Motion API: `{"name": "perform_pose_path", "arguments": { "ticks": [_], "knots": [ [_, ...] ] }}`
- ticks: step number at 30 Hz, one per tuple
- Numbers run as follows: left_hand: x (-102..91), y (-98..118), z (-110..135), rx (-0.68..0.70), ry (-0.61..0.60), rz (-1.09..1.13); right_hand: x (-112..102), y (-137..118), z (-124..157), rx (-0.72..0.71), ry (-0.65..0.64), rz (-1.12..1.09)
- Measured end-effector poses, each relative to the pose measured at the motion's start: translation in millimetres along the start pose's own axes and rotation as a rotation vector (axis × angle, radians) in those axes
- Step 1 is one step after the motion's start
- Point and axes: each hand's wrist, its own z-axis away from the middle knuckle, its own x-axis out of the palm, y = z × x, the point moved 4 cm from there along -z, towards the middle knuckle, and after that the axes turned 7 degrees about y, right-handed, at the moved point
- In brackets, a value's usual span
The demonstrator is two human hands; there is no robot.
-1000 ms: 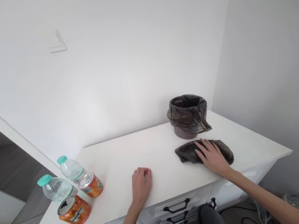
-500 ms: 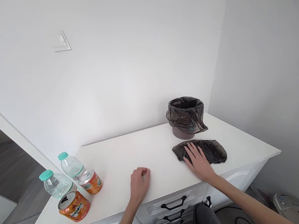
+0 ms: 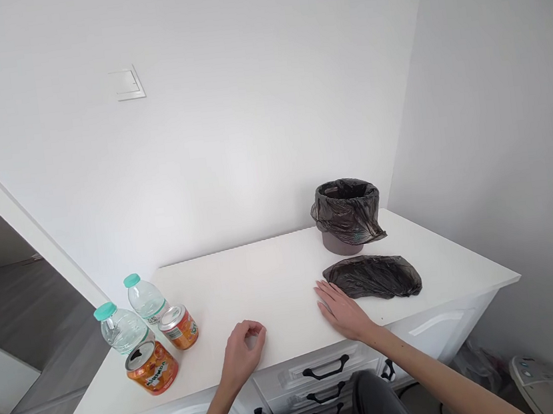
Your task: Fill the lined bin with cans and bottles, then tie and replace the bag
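Observation:
My left hand (image 3: 242, 355) rests on the white cabinet top (image 3: 260, 283), fingers curled round toward the thumb with nothing in them. Lying flat on the same surface, my right hand (image 3: 342, 313) has its fingers stretched out beside the near left edge of a folded black plastic bag (image 3: 383, 278). Behind that bag stands a brown bin (image 3: 342, 244) lined with another black bag (image 3: 351, 214), whose edge hangs over the rim. To the left of my left hand are two orange drink cans, an opened one (image 3: 153, 370) in front and a second can (image 3: 181, 329) behind it.
Two clear bottles with teal caps, a nearer one (image 3: 125, 331) and a farther one (image 3: 148, 302), stand by the cans at the left. Drawers with black handles (image 3: 326, 367) are below the top. A light switch (image 3: 127, 83) is on the wall.
My right hand has slid left off the folded black bag onto the cabinet top. My left hand has shifted slightly left and nearer. The view has turned a little left.

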Motion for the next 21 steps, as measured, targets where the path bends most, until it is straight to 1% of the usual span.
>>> {"name": "perform_pose_path", "arguments": {
  "ticks": [6, 14, 17, 21],
  "knots": [
    [11.2, -3.4, -0.6, -0.016, 0.022, -0.037, 0.5, 3.4, -0.5, 0.039, -0.052, -0.027],
    [15.2, -11.8, -1.9, -0.03, 0.04, -0.067, -0.8, 4.2, -3.4, 0.062, -0.048, -0.058],
    [15.9, -12.8, -2.9, -0.038, 0.039, -0.067, -0.1, 5.3, -3.0, 0.078, -0.061, -0.056],
    [15.4, -12.0, -3.0, -0.047, 0.037, -0.063, -0.3, 5.2, -2.6, 0.081, -0.048, -0.072]
  ]
}}
